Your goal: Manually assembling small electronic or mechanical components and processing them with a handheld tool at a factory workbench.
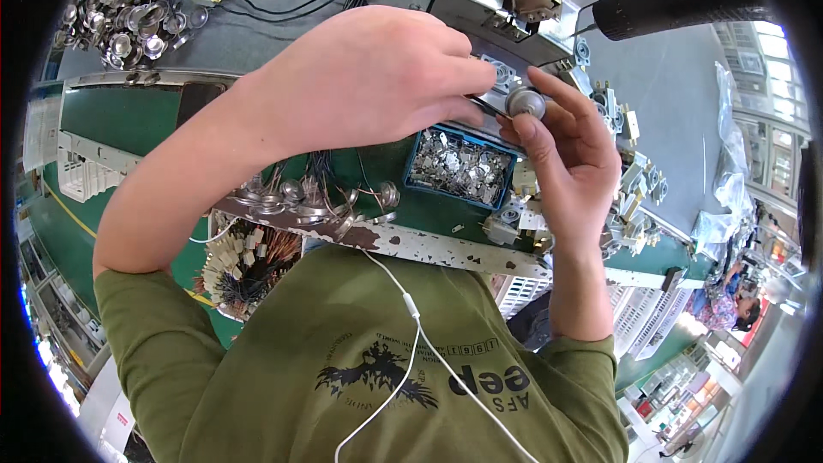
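Between the thumb and fingers of my right hand is a small round metal cap, its domed face turned up. My left hand comes across from the left, its thumb and forefinger pinched on a thin black wire that runs toward the cap. The wire's far end is hidden by the fingers. Just below both hands sits a blue tray of small silver metal tabs. White and metal switch-like parts lie beside my right hand.
A metal fixture stands behind the hands, with a black cylindrical tool reaching in from the right. Wired metal caps are heaped at the far left, and more lie along the chipped table edge. White earphone cords hang over my shirt.
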A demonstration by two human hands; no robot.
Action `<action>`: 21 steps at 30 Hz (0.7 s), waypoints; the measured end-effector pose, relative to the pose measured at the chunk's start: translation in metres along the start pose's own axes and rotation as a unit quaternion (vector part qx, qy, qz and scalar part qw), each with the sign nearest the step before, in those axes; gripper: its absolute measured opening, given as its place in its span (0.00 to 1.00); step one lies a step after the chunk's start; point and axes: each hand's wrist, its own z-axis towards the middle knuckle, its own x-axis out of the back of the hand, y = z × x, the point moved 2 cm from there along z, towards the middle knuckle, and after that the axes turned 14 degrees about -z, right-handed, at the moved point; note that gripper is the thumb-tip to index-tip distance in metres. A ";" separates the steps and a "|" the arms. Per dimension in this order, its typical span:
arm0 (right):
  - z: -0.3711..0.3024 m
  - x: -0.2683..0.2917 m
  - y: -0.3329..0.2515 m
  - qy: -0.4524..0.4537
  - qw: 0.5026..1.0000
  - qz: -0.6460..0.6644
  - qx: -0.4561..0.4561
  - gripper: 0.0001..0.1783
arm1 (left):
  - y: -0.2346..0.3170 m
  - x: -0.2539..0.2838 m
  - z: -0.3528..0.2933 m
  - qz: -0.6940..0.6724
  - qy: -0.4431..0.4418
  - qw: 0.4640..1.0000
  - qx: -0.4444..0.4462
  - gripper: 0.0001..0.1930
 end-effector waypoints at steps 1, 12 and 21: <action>0.000 -0.002 -0.001 0.007 1.000 0.001 0.005 0.24 | 0.001 0.000 0.002 -0.019 0.002 1.000 0.002 0.07; 0.009 0.018 -0.001 -0.103 0.978 -0.175 0.051 0.23 | 0.003 -0.006 0.004 -0.013 -0.093 0.995 0.021 0.11; 0.032 0.016 0.015 0.064 0.896 -0.404 0.172 0.24 | 0.006 -0.004 -0.007 -0.040 -0.186 0.980 0.054 0.13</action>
